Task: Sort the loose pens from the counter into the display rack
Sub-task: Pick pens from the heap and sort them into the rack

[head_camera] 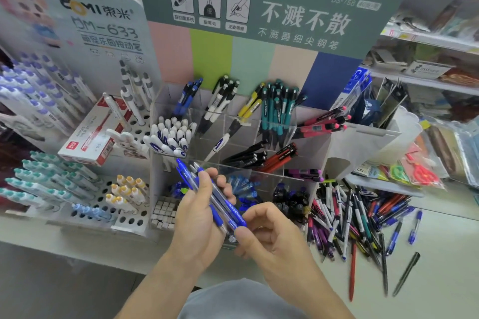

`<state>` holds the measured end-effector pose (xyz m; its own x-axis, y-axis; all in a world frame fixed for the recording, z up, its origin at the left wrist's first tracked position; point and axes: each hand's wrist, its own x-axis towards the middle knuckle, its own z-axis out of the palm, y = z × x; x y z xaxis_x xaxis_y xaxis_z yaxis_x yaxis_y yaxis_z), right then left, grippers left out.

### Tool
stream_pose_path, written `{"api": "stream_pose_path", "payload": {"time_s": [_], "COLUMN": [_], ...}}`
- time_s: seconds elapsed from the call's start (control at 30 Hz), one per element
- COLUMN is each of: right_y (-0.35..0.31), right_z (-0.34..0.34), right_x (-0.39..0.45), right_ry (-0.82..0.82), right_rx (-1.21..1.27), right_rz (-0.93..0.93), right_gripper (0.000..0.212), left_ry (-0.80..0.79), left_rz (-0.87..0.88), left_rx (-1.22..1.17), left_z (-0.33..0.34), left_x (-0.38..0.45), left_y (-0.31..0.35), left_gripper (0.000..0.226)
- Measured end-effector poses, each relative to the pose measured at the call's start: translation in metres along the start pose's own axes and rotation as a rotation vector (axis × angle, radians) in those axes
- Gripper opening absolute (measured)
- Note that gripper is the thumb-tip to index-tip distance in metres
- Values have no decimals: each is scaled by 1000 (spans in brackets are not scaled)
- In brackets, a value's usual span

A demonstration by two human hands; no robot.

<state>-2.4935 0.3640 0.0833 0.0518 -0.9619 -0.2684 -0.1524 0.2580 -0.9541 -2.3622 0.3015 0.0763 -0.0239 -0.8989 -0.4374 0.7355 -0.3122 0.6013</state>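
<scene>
The left hand (pixel 197 217) grips a bundle of blue pens (pixel 217 199) in front of the display rack (pixel 321 134); the right hand (pixel 264 230) pinches their near ends.

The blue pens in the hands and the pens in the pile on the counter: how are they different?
The blue pens are one colour, gathered parallel in the left hand, with the right hand pinching their lower ends. The pile mixes many colours, lying crossed and loose on the counter. Neither is in the rack yet.
</scene>
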Motion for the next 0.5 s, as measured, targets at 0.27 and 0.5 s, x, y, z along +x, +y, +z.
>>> {"api": "stream_pose_path", "payload": {"time_s": [0.27, 0.5], "right_y": [-10, -44], "right_z": [-11, -70], "right_x": [10, 17], "right_ry": [203, 280], "right_rx": [275, 218], "right_rz": [-23, -52], "right_gripper": [13, 15], "left_ry": [-2, -130], "left_rz": [25, -136], "left_rx": [326, 411], "left_z": [-7, -25], "left_x": [1, 1], "left_y": [-2, 18], "left_gripper": [42, 53]}}
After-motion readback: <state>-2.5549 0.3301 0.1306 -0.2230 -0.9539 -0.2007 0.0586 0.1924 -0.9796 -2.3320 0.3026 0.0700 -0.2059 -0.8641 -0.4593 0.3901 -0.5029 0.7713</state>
